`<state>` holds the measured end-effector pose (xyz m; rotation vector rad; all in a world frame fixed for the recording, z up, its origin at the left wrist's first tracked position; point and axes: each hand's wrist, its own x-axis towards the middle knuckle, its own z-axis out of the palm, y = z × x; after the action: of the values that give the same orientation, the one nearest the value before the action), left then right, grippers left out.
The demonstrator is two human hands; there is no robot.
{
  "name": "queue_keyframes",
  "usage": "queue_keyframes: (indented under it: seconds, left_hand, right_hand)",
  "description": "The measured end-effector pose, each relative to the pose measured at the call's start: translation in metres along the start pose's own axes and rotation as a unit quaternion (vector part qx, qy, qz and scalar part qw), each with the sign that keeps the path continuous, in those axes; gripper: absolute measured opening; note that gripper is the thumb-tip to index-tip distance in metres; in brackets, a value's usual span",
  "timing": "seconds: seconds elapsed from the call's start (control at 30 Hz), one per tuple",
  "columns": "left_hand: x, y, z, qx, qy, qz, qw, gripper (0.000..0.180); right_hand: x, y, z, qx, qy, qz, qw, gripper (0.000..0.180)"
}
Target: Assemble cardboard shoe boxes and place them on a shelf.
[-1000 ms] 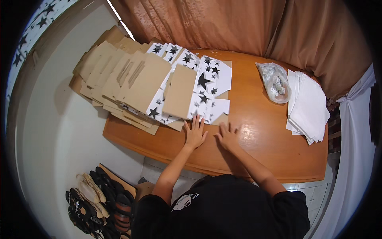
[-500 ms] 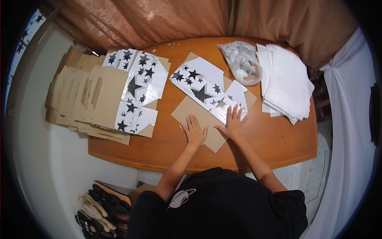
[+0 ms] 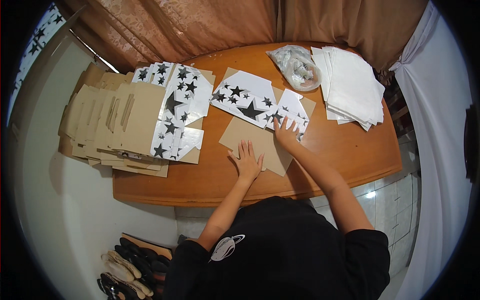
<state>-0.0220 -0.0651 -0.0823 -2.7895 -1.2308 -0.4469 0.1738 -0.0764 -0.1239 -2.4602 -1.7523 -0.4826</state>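
The left hand [image 3: 247, 161] is pressing flat, fingers spread wide, on the brown side of a flattened cardboard box [image 3: 260, 122] lying mid-tabletop [image 3: 350, 150]. Just beyond, the right hand [image 3: 286, 134] is resting open-fingered on its star-printed flap. Farther off are sitting a cardboard stack [image 3: 125, 120], a plastic bag [image 3: 296, 67] and white sheets [image 3: 352, 85].

Under my left hand [image 3: 247, 161] and right hand [image 3: 285, 134], in the middle of the frame, lies a flat box blank [image 3: 260, 112], brown with white, black-starred panels. A stack of such blanks [image 3: 125, 120] lies left. A clear plastic bag [image 3: 296, 67] sits at upper centre-right.
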Motion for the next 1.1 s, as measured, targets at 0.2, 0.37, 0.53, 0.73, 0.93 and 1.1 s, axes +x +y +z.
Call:
queue_keyframes:
  seconds: [0.2,0.37,0.53,0.73,0.93,1.1]
  left_hand:
    - [-0.004,0.0,0.0,-0.046,-0.012,-0.016,0.999,0.068]
    - [-0.008,0.0,0.001,-0.083,-0.072,-0.064,0.992,0.077]
    - [0.017,-0.014,-0.021,-0.228,0.103,-0.136,0.959,0.093]
    - [0.059,-0.051,-0.066,-0.413,0.191,-0.097,0.885,0.068]
    - [0.03,-0.057,-0.052,-0.466,0.234,-0.11,0.846,0.05]
    - [0.015,-0.06,-0.057,-0.392,0.174,-0.075,0.9,0.043]
  right_hand:
    - [-0.009,0.0,-0.01,-0.004,0.036,0.078,0.996,0.061]
    - [-0.03,0.021,-0.075,0.383,0.128,0.15,0.902,0.065]
    - [-0.071,0.034,-0.072,0.514,0.243,0.134,0.812,0.06]
    - [-0.087,0.031,-0.065,0.557,0.219,0.277,0.752,0.06]
    - [-0.068,0.009,-0.066,0.602,0.283,0.237,0.708,0.061]
    - [-0.062,0.019,-0.021,0.59,0.362,0.257,0.674,0.052]
